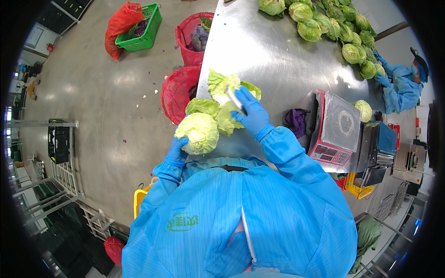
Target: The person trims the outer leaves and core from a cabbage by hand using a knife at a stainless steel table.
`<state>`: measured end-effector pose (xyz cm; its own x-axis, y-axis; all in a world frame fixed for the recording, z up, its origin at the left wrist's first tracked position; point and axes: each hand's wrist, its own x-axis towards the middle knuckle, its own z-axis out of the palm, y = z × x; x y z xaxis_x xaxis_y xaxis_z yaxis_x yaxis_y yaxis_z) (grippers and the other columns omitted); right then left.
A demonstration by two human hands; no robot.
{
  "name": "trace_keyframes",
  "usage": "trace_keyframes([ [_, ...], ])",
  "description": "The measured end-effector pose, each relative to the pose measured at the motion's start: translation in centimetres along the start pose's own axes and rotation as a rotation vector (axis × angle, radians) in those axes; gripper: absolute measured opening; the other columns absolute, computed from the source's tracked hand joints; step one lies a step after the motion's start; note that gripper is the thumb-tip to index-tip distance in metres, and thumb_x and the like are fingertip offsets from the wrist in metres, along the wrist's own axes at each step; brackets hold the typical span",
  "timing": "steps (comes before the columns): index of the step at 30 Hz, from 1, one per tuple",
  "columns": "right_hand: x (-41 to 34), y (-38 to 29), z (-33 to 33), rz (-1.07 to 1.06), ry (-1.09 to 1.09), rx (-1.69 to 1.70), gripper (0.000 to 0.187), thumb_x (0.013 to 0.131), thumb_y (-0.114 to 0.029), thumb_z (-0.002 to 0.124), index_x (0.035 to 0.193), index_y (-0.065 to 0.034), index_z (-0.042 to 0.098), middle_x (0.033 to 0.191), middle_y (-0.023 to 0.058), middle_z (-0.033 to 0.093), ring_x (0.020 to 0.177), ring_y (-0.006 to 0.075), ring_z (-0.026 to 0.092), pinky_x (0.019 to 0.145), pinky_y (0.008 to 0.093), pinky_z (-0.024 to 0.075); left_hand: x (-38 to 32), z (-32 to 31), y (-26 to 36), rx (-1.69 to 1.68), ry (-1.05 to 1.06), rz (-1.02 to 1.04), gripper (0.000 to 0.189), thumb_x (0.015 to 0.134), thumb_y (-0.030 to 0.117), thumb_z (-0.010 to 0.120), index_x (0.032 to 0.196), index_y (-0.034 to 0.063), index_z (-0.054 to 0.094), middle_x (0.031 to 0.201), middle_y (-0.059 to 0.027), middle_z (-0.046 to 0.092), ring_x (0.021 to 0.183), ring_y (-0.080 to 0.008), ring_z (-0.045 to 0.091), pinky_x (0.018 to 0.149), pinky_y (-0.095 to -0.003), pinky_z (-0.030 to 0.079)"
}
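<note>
My left hand (178,149), in a blue glove, holds a pale green cabbage head (199,133) from its left side, over the near left edge of the steel table. Some of its fingers are hidden by the cabbage. Beyond and right of this head lie loose cabbage leaves (222,83) on the tabletop. My right hand (253,113), gloved too, grips a blurred tool with a pale, blade-like part (234,98), probably a knife, held over the leaves. Its handle is mostly hidden in the hand.
Red mesh bags (179,92) stand open along the left edge of the steel table (243,55). A digital scale (339,127) and a purple cloth (295,121) are at right. Many cabbages (309,29) lie at the far right, where a co-worker (401,83) handles some.
</note>
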<state>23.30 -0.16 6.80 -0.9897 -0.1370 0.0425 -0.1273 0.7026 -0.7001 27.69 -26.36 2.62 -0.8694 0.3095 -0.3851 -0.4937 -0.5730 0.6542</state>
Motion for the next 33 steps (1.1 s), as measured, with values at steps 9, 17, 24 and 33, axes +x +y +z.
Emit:
trace_keyframes([
  [9, -1.1, -6.5, -0.9, -0.333, -0.257, 0.136, 0.062, 0.075, -0.021, 0.058, 0.130, -0.0082, 0.032, 0.116, 0.0174, 0.048, 0.102, 0.0308, 0.051, 0.084, 0.0342, 0.0436, -0.1, 3.5, 2.6, 0.196, -0.134, 0.120, 0.086, 0.058, 0.026, 0.071, 0.130, 0.0035, 0.030, 0.127, -0.0097, 0.040, 0.117, -0.0217, 0.039, 0.099, -0.0336, 0.030],
  [17, -1.5, -6.5, -1.4, -0.259, -0.248, 0.009, 0.057, 0.075, -0.019, 0.055, 0.126, -0.0053, 0.034, 0.094, 0.0174, 0.057, 0.078, 0.0330, 0.058, 0.068, 0.0372, 0.0473, -1.7, 5.7, 3.6, 0.217, -0.091, -0.037, 0.085, 0.059, 0.027, 0.069, 0.130, 0.0032, 0.030, 0.125, -0.0110, 0.043, 0.115, -0.0225, 0.042, 0.098, -0.0342, 0.032],
  [24, 1.8, -1.5, -1.6, 0.232, -0.038, -0.070, 0.056, 0.076, -0.020, 0.059, 0.124, -0.0021, 0.038, 0.105, 0.0188, 0.054, 0.097, 0.0307, 0.053, 0.081, 0.0344, 0.0437, -2.3, 6.8, 4.2, 0.189, -0.265, 0.117, 0.086, 0.063, 0.035, 0.068, 0.131, 0.0026, 0.027, 0.127, -0.0131, 0.040, 0.116, -0.0241, 0.041, 0.097, -0.0358, 0.033],
  [33, -0.6, -8.5, -1.7, -0.137, -0.061, 0.709, 0.070, 0.074, -0.032, 0.067, 0.128, -0.0006, 0.033, 0.127, 0.0175, 0.040, 0.117, 0.0268, 0.040, 0.096, 0.0336, 0.0337, -1.6, 5.4, 2.4, -0.134, -0.041, 0.141, 0.079, 0.076, 0.060, 0.046, 0.134, 0.0123, 0.022, 0.136, -0.0115, 0.029, 0.123, -0.0297, 0.031, 0.101, -0.0463, 0.028],
])
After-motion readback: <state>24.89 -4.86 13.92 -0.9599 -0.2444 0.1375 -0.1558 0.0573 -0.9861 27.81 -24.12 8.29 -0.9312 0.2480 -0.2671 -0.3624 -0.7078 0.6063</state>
